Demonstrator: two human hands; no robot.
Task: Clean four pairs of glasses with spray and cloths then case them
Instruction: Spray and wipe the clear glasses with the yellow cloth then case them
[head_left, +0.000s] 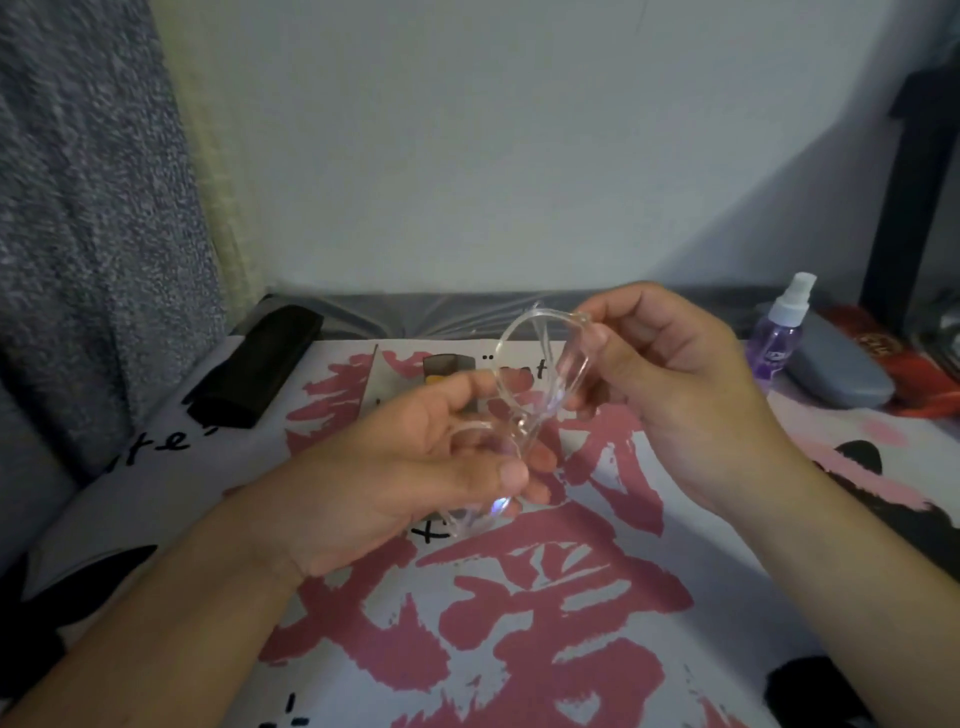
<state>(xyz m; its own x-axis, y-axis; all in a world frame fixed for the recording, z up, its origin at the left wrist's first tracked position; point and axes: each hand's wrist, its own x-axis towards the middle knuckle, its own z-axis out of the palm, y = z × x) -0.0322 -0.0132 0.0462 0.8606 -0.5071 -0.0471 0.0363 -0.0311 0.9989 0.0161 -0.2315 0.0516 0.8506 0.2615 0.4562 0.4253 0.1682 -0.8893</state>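
The left hand (415, 467) pinches the near lens end of the clear-framed glasses (540, 384) while the right hand (670, 374) pinches the far end at the hinge, holding them up above the printed cloth (545, 597). No wiping cloth is in either hand, so this looks like inspecting or folding the pair. Next comes either the spray bottle (779, 332), right of the glasses, or a case: the grey case (841, 369) beside the bottle, or the black case (254, 364) to the left.

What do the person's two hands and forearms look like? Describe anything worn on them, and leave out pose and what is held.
Both the left hand and the right hand are bare: no gloves, rings, watch or bracelets show. Both forearms are bare to the frame's edge, with no sleeve in view. The fingernails are short and unpainted. No markings or tattoos can be seen in this dim picture.
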